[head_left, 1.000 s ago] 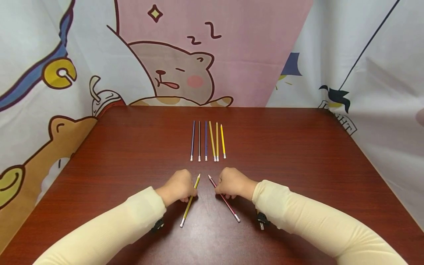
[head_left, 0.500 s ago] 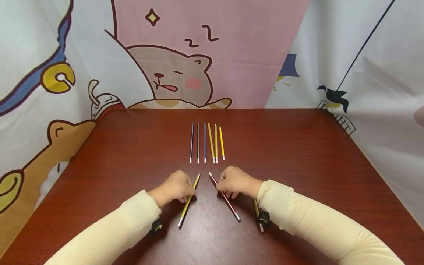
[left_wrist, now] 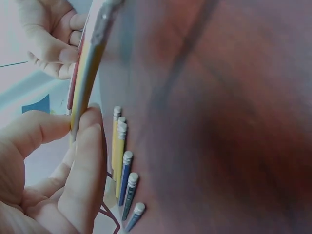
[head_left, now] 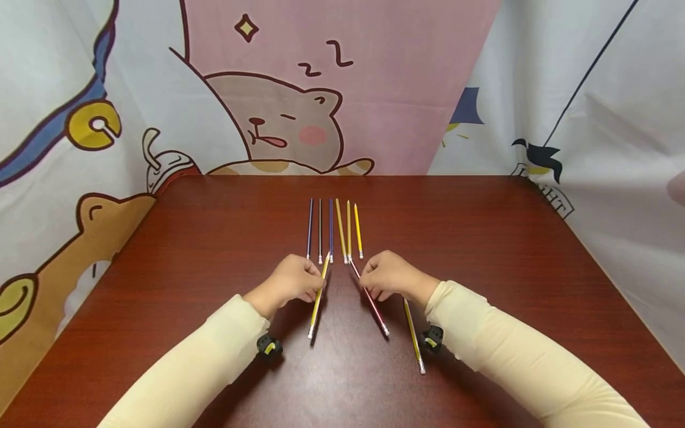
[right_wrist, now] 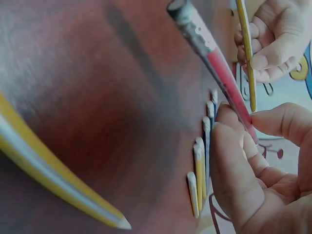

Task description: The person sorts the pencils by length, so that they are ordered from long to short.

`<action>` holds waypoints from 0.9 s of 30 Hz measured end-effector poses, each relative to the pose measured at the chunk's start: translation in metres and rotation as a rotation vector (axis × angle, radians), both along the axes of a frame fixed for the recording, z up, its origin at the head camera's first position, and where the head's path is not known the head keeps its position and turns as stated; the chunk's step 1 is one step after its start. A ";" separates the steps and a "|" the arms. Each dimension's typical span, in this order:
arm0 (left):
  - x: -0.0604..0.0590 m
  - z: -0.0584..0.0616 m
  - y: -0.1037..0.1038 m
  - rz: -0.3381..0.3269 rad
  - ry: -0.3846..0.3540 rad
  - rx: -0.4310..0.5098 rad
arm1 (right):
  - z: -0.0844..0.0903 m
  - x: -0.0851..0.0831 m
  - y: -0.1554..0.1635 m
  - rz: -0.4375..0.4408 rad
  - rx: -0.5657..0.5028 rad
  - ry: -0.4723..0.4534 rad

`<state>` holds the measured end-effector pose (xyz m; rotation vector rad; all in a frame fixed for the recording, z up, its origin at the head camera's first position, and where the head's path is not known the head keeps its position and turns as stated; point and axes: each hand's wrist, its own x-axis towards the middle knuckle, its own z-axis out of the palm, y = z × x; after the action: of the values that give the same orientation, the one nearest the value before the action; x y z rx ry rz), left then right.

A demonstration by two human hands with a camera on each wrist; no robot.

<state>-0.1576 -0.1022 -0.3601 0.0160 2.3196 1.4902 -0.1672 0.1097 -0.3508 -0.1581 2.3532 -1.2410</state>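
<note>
My left hand pinches a yellow pencil between thumb and fingers, its sharpened tip pointing away from me. In my right hand a red pencil is pinched the same way, its eraser end toward me and its tip leaning left. Shadows beneath both pencils show on the table. Both tips overlap the eraser ends of a row of pencils in the head view. That row has dark ones on the left and yellow ones on the right. The left wrist view shows the yellow pencil's shaft close up.
Another yellow pencil lies on the brown table by my right wrist, its sharpened tip seen in the right wrist view. Black wrist cameras sit under both cuffs. A printed cloth hangs behind the table.
Both hands have moved forward, carrying the yellow and red pencils up to the row. The yellow pencil by my right wrist now shows more fully. The row stays put.
</note>
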 end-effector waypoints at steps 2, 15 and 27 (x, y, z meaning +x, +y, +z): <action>-0.005 0.001 0.003 0.015 0.006 0.020 | 0.003 -0.003 0.003 -0.015 -0.029 -0.008; -0.033 0.008 0.032 0.063 0.007 0.108 | 0.008 -0.028 0.019 -0.109 -0.104 -0.035; -0.058 0.013 0.054 0.087 0.053 0.100 | 0.005 -0.050 0.027 -0.198 -0.113 -0.012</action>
<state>-0.2157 -0.0484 -0.3469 -0.0193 2.3117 1.6661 -0.2173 0.1366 -0.3458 0.0471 2.3342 -1.4649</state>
